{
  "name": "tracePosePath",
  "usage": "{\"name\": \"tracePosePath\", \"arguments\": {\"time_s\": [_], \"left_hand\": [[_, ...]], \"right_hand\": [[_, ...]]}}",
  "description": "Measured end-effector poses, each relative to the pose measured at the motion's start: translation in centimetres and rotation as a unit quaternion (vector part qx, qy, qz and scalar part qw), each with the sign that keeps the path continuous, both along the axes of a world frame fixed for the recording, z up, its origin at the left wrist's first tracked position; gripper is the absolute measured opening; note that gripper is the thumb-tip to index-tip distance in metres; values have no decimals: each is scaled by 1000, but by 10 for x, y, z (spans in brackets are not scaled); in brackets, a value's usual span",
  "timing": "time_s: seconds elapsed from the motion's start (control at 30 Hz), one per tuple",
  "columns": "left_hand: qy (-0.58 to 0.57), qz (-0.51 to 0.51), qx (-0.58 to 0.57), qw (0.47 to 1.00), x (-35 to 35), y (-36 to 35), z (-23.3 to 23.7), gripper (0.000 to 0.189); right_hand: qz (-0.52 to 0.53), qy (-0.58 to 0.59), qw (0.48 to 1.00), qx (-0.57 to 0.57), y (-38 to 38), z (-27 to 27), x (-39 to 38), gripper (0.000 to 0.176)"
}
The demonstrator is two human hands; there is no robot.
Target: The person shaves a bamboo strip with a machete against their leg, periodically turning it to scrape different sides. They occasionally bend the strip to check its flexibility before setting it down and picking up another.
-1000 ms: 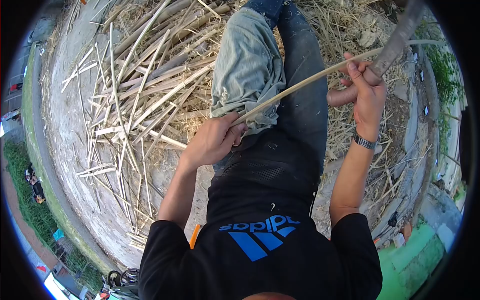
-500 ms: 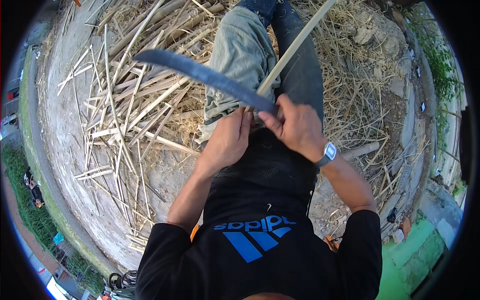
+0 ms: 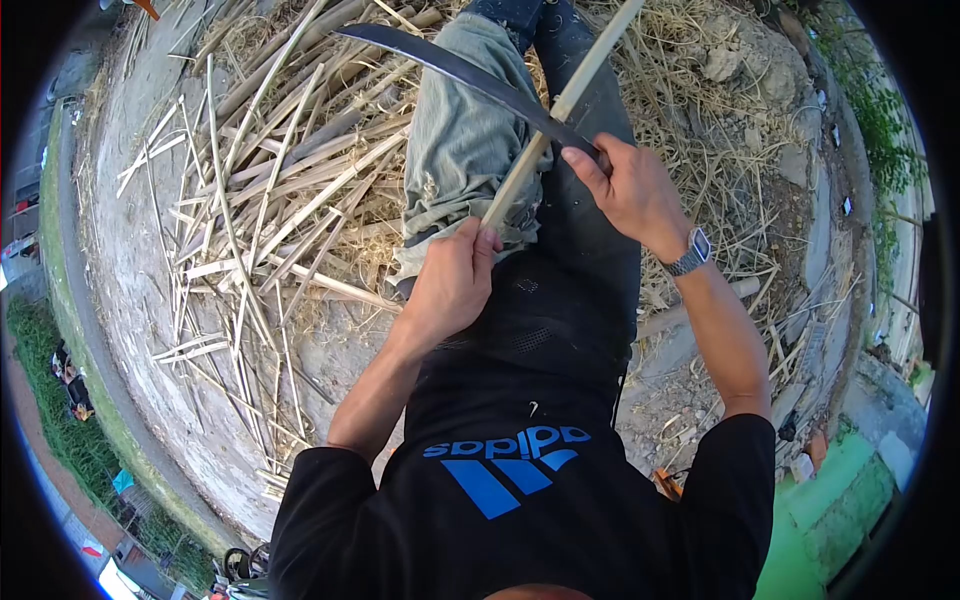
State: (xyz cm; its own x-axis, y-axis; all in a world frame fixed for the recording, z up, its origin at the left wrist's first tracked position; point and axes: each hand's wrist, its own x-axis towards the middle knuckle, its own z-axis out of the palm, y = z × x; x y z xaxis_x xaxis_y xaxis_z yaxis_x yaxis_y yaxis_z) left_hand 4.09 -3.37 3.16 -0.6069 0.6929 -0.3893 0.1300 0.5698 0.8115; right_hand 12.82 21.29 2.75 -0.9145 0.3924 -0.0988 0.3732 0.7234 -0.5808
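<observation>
My left hand (image 3: pixel 455 275) is closed on the near end of a long pale wooden strip (image 3: pixel 590 70), close to my lap. The strip slants up and right across my legs. My right hand (image 3: pixel 635 190) is wrapped round the handle of a long curved dark blade (image 3: pixel 440 62), and the handle is mostly hidden in the fist. The blade crosses the strip a little beyond my left hand and points up and left. Under the strip lies a pale cloth (image 3: pixel 465 120) over one leg.
Many split strips (image 3: pixel 235 260) and thicker poles (image 3: pixel 290 60) lie piled on the ground at the left. Loose shavings (image 3: pixel 700 160) and earth clods (image 3: pixel 765 80) cover the ground at the right. A green surface (image 3: pixel 825 500) is at the lower right.
My right hand and the blade have moved forward along the strip, away from my body. My left hand has shifted slightly left and still grips the strip.
</observation>
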Motion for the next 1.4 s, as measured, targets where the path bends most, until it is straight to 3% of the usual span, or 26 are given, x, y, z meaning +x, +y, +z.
{"name": "tracePosePath", "arguments": {"time_s": [0.07, 0.13, 0.23, 0.37, 0.5, 0.6, 0.67, 0.8, 0.9, 0.97, 1.03, 1.07, 1.17, 1.2, 1.3, 1.37, 1.4], "left_hand": [[20, 10, 12, 1000, 0, 1, -6, 33], [42, 33, 20, 998, -5, 2, -9, 34], [87, 95, 76, 989, -14, 2, -8, 35], [95, 91, -15, 991, -35, -11, 16, 29], [67, 87, 8, 994, -36, -17, 20, 33], [129, 98, 30, 986, -32, -4, 19, 31], [142, 97, 24, 985, -29, 1, 21, 31], [125, 118, 81, 982, -15, -8, 16, 31], [88, 104, 68, 988, -12, -9, 37, 31], [84, 120, 71, 987, -10, -4, 44, 28], [131, 113, 54, 983, -8, -2, 36, 26], [170, 114, 60, 977, -5, -2, 29, 24], [159, 100, 53, 981, 0, -8, 20, 24], [142, 88, 53, 985, -2, -5, 28, 20], [119, 101, 44, 987, -5, 6, 27, 21], [116, 94, 41, 988, -6, 5, 27, 21], [101, 93, 24, 990, -6, 1, 27, 22]], "right_hand": [[-7, 19, 999, 31, -5, 4, -8, 62], [4, 25, 999, -20, -25, 4, -8, 63], [117, -13, 992, -43, -59, 6, -13, 64], [136, -14, 990, -38, -61, 18, -37, 64], [13, 25, 997, 67, -15, 16, -67, 73], [40, 73, 997, 11, 0, 20, -69, 76], [31, 85, 995, -33, -12, 33, -63, 69], [139, 69, 984, 82, -31, 34, -38, 69], [53, 95, 992, 66, 13, 54, -55, 69], [73, 102, 987, 96, 10, 64, -59, 69], [44, 66, 993, 88, -8, 74, -50, 69], [82, 87, 990, 77, -14, 65, -40, 70], [111, 49, 975, 184, 12, 65, -36, 72], [67, 42, 990, 116, 37, 68, -49, 73], [34, 59, 995, 74, 34, 73, -63, 73], [32, 67, 991, 114, 22, 70, -51, 71], [94, 66, 982, 148, 21, 64, -45, 71]]}}
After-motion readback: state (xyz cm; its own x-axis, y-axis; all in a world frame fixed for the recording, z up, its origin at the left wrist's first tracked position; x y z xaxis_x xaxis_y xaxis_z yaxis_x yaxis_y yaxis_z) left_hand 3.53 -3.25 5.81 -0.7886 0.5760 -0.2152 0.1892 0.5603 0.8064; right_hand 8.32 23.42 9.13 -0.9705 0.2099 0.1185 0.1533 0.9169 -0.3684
